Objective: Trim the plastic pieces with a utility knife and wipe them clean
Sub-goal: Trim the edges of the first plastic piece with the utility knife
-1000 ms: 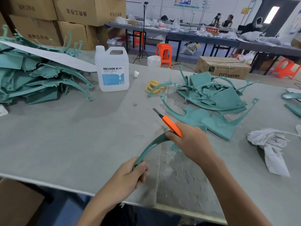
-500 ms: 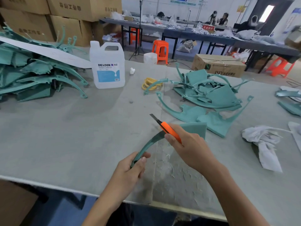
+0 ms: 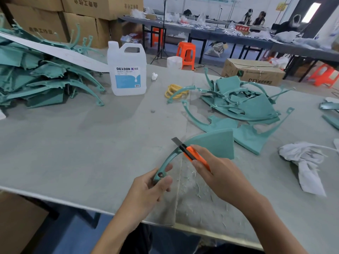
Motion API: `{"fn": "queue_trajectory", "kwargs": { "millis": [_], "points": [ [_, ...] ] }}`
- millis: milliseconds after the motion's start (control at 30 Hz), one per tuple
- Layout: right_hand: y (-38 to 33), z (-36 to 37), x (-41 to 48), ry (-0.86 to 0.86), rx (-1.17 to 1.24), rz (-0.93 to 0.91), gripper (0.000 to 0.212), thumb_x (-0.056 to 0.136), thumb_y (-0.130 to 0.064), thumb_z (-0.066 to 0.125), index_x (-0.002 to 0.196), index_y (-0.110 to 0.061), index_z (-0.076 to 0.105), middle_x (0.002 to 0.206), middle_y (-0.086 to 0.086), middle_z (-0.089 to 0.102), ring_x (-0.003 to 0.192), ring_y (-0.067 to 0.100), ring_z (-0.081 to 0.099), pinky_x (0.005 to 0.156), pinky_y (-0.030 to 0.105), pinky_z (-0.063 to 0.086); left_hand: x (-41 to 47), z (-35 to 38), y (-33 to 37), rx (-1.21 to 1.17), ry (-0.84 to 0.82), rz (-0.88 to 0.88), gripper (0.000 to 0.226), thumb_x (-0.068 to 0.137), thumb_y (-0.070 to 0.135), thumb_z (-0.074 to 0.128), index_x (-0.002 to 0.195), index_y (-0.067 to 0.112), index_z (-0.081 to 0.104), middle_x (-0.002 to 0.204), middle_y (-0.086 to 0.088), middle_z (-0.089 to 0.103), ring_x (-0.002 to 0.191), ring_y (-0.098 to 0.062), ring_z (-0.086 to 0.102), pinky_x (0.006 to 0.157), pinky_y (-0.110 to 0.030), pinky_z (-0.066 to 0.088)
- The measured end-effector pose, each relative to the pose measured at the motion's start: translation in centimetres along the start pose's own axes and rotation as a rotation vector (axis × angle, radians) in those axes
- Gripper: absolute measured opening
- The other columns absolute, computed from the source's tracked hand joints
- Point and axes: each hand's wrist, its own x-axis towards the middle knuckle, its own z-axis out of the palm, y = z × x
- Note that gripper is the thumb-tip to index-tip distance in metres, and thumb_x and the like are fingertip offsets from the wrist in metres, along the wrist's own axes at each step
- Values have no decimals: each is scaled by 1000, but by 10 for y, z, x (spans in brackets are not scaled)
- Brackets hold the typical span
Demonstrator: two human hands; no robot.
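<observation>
we are mid-trim: our left hand pinches the teal plastic piece by its holed end, just above the table; our right hand grips the utility knife, blade on its arm. next, probably a controlled stroke along the edge.

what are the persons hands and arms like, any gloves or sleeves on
No gloves: the left hand and the right hand are bare. The left forearm and the right forearm are bare too, with no sleeve showing down to the bottom edge of the picture. No watch, bracelet or ring shows on the wrists or on the fingers in view.
</observation>
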Motion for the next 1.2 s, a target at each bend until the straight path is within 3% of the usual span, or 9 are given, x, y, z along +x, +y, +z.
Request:
{"fn": "queue_trajectory", "kwargs": {
  "millis": [100, 233, 367, 567, 767, 933, 1033, 1100, 1200],
  "points": [
    [-1, -2, 0, -12, -24, 0, 41, 104, -55, 33, 144, -54, 23, 71, -13, 54, 67, 16, 59, 69, 41, 52, 0, -6, -2, 97, 107, 58, 35, 76, 43, 69, 101, 20, 76, 61, 6, 63, 47, 0, 47, 50, -9, 38],
    [-9, -7, -5, -31, -33, -47, 39, 104, -55, 33, 142, -55, 23, 74, -9, 60, 64, 12, 60, 68, 39, 55, -1, -8, -5, 202, 0, 48, 18, 100, 30, 55, 95, 22, 70, 70, 2, 65, 56, -10, 49, 54, -20, 41],
    [-23, -11, -17, -85, -59, -139, 39, 104, -56, 33, 142, -55, 25, 80, -12, 60, 71, 12, 60, 72, 39, 54, 0, -5, -5, 297, 5, 62, 19, 104, 22, 50, 98, 30, 66, 74, -1, 70, 57, -12, 50, 58, -31, 43],
    [-27, -20, -18, -92, -128, -147, 42, 104, -56, 31, 144, -55, 19, 89, -4, 66, 76, 22, 63, 75, 44, 55, -3, 4, -4, 447, 116, 214, 25, 103, 45, 43, 85, 40, 59, 57, 8, 57, 52, -4, 49, 56, -20, 41],
    [1, -44, -9, 55, -174, 58, 41, 104, -50, 36, 144, -48, 33, 85, -2, 65, 75, 27, 63, 72, 42, 54, -12, 9, -7, 707, 209, 483, 39, 97, 54, 31, 80, 28, 55, 55, 5, 55, 49, -13, 53, 49, -28, 41],
    [45, -75, -26, 196, -325, 292, 34, 103, -43, 39, 137, -45, 44, 89, 7, 67, 88, 38, 65, 69, 42, 49, -17, 24, -2, 805, 196, 626, 35, 99, 40, 39, 75, 19, 53, 45, 13, 34, 44, -10, 46, 41, -15, 31],
    [65, -87, -35, 257, -375, 373, 36, 103, -41, 40, 139, -40, 46, 94, 14, 69, 92, 41, 65, 75, 45, 51, -18, 33, 1, 824, 170, 647, 35, 99, 39, 41, 74, 18, 52, 48, 9, 41, 43, -14, 46, 39, -24, 34],
    [70, -88, -42, 348, -289, 368, 35, 102, -43, 40, 137, -42, 46, 91, 13, 69, 87, 42, 64, 73, 46, 51, -20, 36, 0, 822, 128, 631, 37, 100, 42, 38, 76, 18, 52, 49, 5, 46, 42, -13, 46, 40, -32, 40],
    [63, -79, -44, 424, 193, 377, 30, 96, -59, 45, 122, -46, 53, 72, -5, 65, 65, 25, 66, 57, 44, 56, -25, 40, -3, 809, 112, 615, 40, 100, 46, 36, 80, 19, 57, 51, 6, 50, 44, -11, 49, 43, -36, 44]
  ]
}}
